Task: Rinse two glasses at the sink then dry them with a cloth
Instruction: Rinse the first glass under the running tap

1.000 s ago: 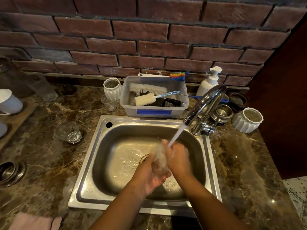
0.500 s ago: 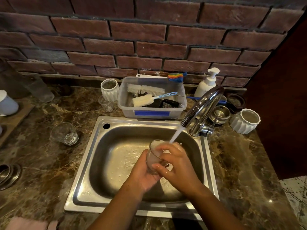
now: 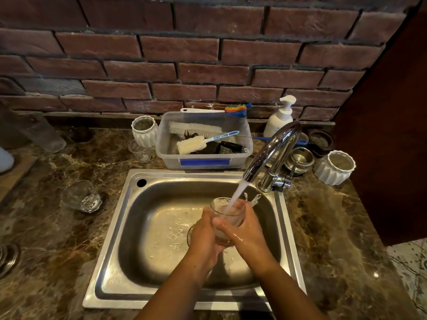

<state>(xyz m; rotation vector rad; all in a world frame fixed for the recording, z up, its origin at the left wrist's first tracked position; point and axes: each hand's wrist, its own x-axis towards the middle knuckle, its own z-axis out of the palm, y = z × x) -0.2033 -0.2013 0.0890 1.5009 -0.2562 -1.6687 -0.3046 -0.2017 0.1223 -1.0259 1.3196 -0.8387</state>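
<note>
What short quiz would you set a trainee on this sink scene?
1. True or false: water from the curved chrome tap runs into the clear drinking glass held over the stainless steel sink.
2. Where is the other clear faceted glass? A in the sink; B on the brown marble counter, left of the sink; C in a plastic tub.
3. Which grips the drinking glass: left hand, right hand, or both?
Key: 1 true; 2 B; 3 both.
</note>
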